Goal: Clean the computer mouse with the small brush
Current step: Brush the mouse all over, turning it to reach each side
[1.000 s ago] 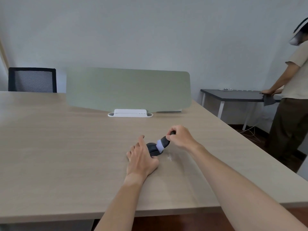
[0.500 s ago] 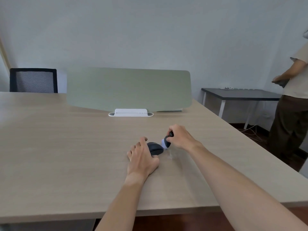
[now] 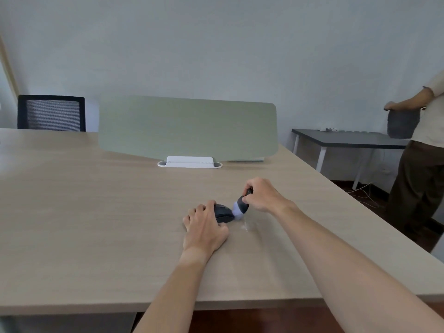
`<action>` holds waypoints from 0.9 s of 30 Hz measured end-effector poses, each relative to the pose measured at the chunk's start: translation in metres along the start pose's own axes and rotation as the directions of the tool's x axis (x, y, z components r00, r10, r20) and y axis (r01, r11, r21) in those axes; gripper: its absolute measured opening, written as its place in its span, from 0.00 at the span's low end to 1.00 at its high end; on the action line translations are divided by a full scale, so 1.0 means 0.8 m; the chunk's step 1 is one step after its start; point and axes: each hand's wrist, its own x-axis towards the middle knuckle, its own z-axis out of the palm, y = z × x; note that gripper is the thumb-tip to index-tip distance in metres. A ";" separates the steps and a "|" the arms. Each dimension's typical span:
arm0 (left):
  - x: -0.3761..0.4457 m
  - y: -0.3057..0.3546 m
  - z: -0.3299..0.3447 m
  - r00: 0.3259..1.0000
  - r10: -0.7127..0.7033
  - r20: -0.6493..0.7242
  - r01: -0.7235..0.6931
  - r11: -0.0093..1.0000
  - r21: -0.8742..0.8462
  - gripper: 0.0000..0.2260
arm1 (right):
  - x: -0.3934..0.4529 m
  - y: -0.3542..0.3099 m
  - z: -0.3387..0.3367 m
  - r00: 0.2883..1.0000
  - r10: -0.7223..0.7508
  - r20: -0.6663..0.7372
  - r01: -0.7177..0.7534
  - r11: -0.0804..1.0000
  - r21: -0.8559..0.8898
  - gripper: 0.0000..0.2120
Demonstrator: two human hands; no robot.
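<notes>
A dark computer mouse [image 3: 223, 213] lies on the wooden table [image 3: 96, 224] near its middle. My left hand [image 3: 204, 227] rests on the table and holds the mouse from its left side, covering part of it. My right hand [image 3: 262, 195] grips the dark handle of a small brush [image 3: 240, 207]. The brush's pale bristle head touches the right side of the mouse. A small wet or shiny patch [image 3: 247, 225] shows on the table just right of the mouse.
A green desk divider [image 3: 187, 128] in a white base [image 3: 189, 162] stands behind the mouse. A black mesh chair [image 3: 51, 112] is at the far left. A dark side table [image 3: 348, 138] and a standing person [image 3: 422, 152] holding a grey cloth are at the right.
The brush has swept from the top of the mouse down to its right side. My left fingers curled round the mouse. The person at the right lifted the cloth off the side table.
</notes>
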 end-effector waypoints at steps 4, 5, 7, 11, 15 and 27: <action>0.000 -0.001 0.000 1.000 0.004 -0.004 -0.004 1.000 0.003 0.25 | -0.001 -0.012 -0.007 0.994 0.001 -0.105 0.020 0.979 0.202 0.03; -0.001 -0.001 0.000 1.000 0.004 -0.003 -0.004 1.000 -0.005 0.25 | -0.003 -0.015 -0.006 0.994 0.004 -0.108 0.025 0.964 0.264 0.02; -0.001 -0.001 -0.001 1.000 0.012 -0.010 -0.012 1.000 -0.025 0.23 | -0.006 -0.017 -0.001 0.998 0.028 -0.060 -0.008 0.950 0.311 0.02; -0.001 -0.001 -0.002 0.998 0.046 -0.030 -0.048 0.998 -0.046 0.22 | -0.009 -0.006 0.004 0.996 0.090 0.010 -0.091 0.987 0.134 0.08; -0.001 0.000 -0.003 0.999 0.029 -0.027 -0.028 0.999 0.029 0.25 | -0.006 -0.004 -0.003 0.994 0.109 -0.031 -0.107 0.992 0.061 0.09; -0.002 -0.003 -0.005 0.997 0.066 -0.035 -0.064 0.997 0.048 0.23 | -0.009 -0.011 0.018 0.994 0.098 0.056 -0.102 0.991 0.086 0.07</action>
